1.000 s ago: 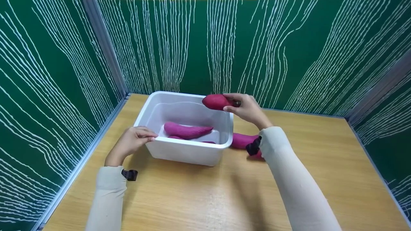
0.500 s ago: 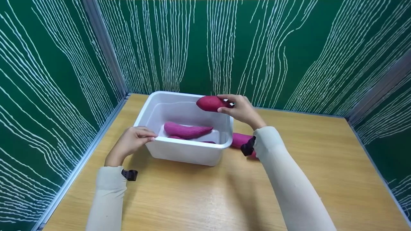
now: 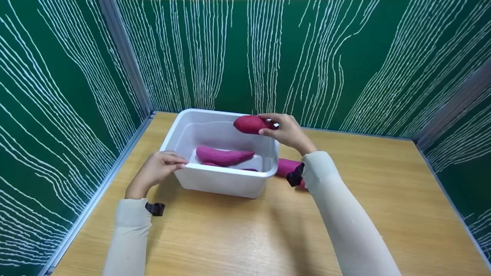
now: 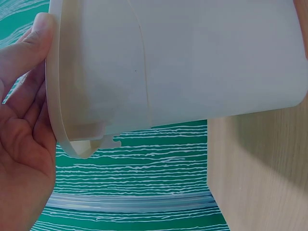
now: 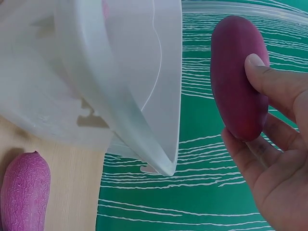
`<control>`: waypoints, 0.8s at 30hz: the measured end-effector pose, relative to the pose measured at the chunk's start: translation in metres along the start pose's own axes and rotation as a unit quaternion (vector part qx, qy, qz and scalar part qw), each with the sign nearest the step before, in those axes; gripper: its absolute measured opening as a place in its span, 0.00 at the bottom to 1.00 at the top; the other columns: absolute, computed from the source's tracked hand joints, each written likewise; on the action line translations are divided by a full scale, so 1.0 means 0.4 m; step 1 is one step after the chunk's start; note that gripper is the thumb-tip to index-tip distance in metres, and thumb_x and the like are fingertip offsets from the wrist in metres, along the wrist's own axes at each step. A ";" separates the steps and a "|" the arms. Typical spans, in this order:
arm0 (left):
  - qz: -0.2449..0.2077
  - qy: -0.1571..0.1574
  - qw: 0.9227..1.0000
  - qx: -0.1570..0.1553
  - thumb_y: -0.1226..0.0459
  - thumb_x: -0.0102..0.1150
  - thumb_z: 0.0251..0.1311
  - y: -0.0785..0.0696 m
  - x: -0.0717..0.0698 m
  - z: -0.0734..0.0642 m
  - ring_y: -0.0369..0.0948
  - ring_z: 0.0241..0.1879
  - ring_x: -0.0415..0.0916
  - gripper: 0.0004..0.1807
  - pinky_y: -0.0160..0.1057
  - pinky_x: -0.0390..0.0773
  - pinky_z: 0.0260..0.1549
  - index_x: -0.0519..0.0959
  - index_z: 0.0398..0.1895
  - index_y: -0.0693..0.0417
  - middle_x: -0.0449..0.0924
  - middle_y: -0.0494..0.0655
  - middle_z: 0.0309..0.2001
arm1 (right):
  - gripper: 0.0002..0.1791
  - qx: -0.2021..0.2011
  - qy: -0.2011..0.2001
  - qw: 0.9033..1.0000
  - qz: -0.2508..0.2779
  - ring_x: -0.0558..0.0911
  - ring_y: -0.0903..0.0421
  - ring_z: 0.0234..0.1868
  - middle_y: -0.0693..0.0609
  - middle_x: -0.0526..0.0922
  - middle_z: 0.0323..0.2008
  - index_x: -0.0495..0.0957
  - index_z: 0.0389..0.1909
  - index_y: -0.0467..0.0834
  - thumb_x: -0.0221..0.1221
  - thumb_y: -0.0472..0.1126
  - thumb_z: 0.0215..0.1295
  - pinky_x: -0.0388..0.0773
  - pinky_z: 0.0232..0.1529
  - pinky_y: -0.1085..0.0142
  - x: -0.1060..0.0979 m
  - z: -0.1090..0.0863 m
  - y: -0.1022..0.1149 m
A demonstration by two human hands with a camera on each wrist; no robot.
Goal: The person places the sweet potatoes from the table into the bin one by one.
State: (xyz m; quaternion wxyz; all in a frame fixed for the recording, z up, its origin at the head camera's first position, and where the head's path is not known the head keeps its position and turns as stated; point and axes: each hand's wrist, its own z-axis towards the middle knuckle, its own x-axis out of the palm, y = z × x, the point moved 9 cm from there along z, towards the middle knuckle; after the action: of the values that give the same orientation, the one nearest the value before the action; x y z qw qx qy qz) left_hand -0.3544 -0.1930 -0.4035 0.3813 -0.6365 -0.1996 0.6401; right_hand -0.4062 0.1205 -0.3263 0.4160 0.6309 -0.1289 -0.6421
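Note:
My right hand (image 3: 285, 132) holds a smooth dark red sweet potato (image 3: 250, 124) over the back right corner of a white plastic bin (image 3: 220, 180). In the right wrist view the thumb lies on one side of this sweet potato (image 5: 236, 72), fingertips at its lower end. My left hand (image 3: 155, 170) pinches the bin's front left rim; in the left wrist view its thumb (image 4: 41, 33) is on the rim, with the fingers partly hidden behind. Inside the bin lies a purple-pink sweet potato (image 3: 222, 156), with more purple pieces mostly hidden behind the front wall.
Right of the bin, a pink rough-skinned sweet potato (image 3: 287, 167) lies on the wooden table (image 3: 230, 237). Another pink piece (image 3: 302, 186) shows partly behind the right wrist camera. Green panels (image 3: 238, 57) with white wavy lines enclose the table's back and sides.
My right hand has moved a little left and slightly down with the red sweet potato, further over the bin, then nearly stopped. The left hand and bin have stayed put.

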 end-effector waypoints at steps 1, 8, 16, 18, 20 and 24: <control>0.001 -0.001 1.000 0.006 0.69 0.64 0.58 -0.002 -0.001 0.000 0.51 0.51 0.77 0.09 0.51 0.77 0.55 0.87 0.41 0.56 0.85 0.53 0.46 | 0.27 -0.001 0.000 1.000 0.000 0.79 0.47 0.52 0.42 0.79 0.56 0.74 0.62 0.44 0.64 0.42 0.62 0.80 0.54 0.54 0.001 0.000 0.000; 0.008 -0.011 0.999 0.039 0.70 0.64 0.57 -0.015 -0.006 -0.003 0.51 0.49 0.78 0.08 0.49 0.79 0.50 0.87 0.39 0.57 0.86 0.54 0.43 | 0.28 0.007 -0.005 1.000 0.008 0.78 0.47 0.53 0.43 0.79 0.57 0.73 0.63 0.44 0.64 0.43 0.62 0.79 0.55 0.55 -0.002 0.000 -0.002; 0.000 -0.002 1.000 0.025 0.70 0.64 0.57 -0.006 -0.001 -0.001 0.51 0.51 0.78 0.08 0.50 0.78 0.54 0.87 0.40 0.56 0.85 0.54 0.45 | 0.28 0.041 0.003 0.999 0.035 0.78 0.45 0.57 0.44 0.76 0.60 0.73 0.63 0.44 0.64 0.45 0.62 0.80 0.54 0.55 0.009 -0.007 -0.024; 0.000 -0.001 1.000 0.019 0.70 0.64 0.58 -0.003 -0.001 0.000 0.51 0.51 0.77 0.09 0.51 0.77 0.55 0.87 0.40 0.56 0.85 0.54 0.45 | 0.27 0.043 0.004 0.998 0.034 0.78 0.45 0.57 0.44 0.76 0.60 0.74 0.62 0.44 0.64 0.44 0.62 0.80 0.54 0.55 0.011 -0.007 -0.027; 0.001 0.000 1.000 0.014 0.70 0.64 0.58 -0.001 -0.001 0.001 0.52 0.52 0.77 0.09 0.51 0.77 0.56 0.87 0.41 0.56 0.85 0.54 0.45 | 0.25 0.043 0.005 0.999 0.032 0.78 0.45 0.57 0.44 0.77 0.59 0.74 0.61 0.43 0.63 0.43 0.63 0.80 0.54 0.55 0.012 -0.006 -0.028; 0.002 0.000 1.000 0.004 0.69 0.64 0.58 0.003 -0.001 0.003 0.52 0.52 0.77 0.09 0.52 0.76 0.56 0.87 0.41 0.55 0.85 0.54 0.45 | 0.24 0.041 0.012 0.999 0.031 0.78 0.46 0.57 0.43 0.78 0.57 0.75 0.60 0.43 0.62 0.42 0.64 0.80 0.54 0.55 0.014 -0.004 -0.027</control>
State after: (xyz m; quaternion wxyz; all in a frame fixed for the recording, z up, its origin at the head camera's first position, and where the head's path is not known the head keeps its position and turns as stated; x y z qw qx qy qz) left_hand -0.3560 -0.1939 -0.4040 0.3826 -0.6352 -0.1954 0.6418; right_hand -0.4078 0.1237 -0.3381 0.4112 0.6509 -0.1690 -0.6154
